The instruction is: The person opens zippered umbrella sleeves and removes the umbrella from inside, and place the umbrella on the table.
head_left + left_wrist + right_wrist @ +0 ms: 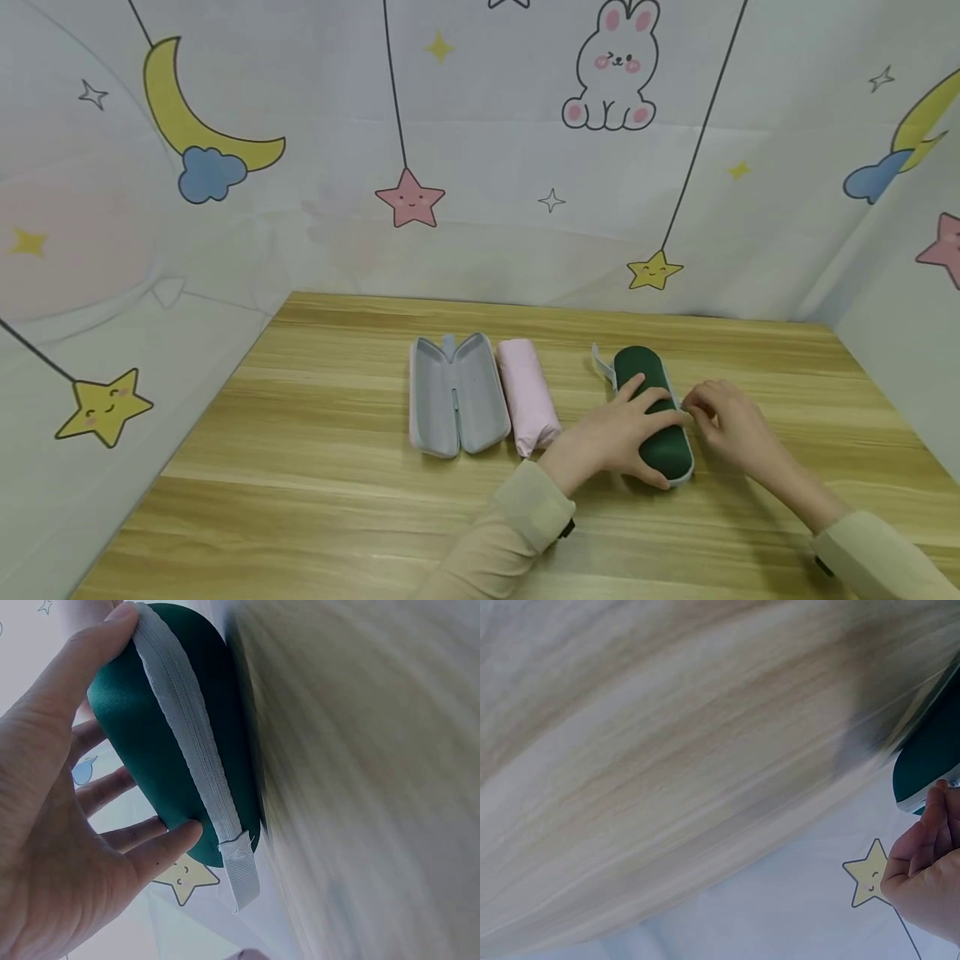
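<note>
A dark green zip case (669,456) with a grey zipper band (186,712) lies on the wooden table. My left hand (618,433) holds it from the left, fingers spread across the top and thumb at its near end. At its far end a grey fabric tab (241,876) sticks out. On the case's right edge, my right hand (731,425) pinches at the zipper with thumb and index finger; the pull itself is mostly hidden by the fingertips. In the right wrist view, those fingertips meet the grey band near one end of the case.
Left of the hands, a pink wrapped bundle (527,392) lies on the wooden table (315,500). Beside it sits an opened grey-lined case (480,400) with two hollow halves. A white curtain (487,250) printed with stars, moons and a rabbit hangs around the table.
</note>
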The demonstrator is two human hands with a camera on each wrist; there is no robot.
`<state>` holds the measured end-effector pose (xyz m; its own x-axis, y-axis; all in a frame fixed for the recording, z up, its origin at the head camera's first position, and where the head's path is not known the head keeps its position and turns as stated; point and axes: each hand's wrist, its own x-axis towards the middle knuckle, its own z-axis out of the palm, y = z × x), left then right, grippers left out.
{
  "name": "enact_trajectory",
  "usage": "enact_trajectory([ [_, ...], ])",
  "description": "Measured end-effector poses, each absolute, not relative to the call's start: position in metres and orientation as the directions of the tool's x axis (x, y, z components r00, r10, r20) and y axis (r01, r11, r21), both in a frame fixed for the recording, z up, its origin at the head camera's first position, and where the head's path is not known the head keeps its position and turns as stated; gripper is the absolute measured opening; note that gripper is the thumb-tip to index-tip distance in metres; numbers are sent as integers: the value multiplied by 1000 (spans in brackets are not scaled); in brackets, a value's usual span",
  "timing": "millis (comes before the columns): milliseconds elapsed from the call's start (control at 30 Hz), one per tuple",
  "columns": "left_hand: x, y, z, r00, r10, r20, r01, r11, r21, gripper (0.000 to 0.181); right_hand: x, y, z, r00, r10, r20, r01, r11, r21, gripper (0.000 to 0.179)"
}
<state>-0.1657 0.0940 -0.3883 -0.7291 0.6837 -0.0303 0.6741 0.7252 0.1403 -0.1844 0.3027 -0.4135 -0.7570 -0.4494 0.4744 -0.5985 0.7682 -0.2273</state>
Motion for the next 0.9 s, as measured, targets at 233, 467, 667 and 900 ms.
enact_trajectory([
  [233,-167,93,-390,-730,683,-32,671,725,157,81,-179,303,-414,-760,-448,470,-599,765,-239,21],
  [467,-166,93,-389,-728,685,-28,673,723,158,79,-174,303,-415,-760,-447,472,-598,766,-235,22],
  [667,-165,93,-389,-729,684,-29,671,722,166,80,-171,304,-416,-746,-449,492,-611,755,-238,22],
  [900,-165,93,-390,-733,680,-33,667,727,162,82,-166,305,-416,-744,-445,499,-614,750,-247,25],
])
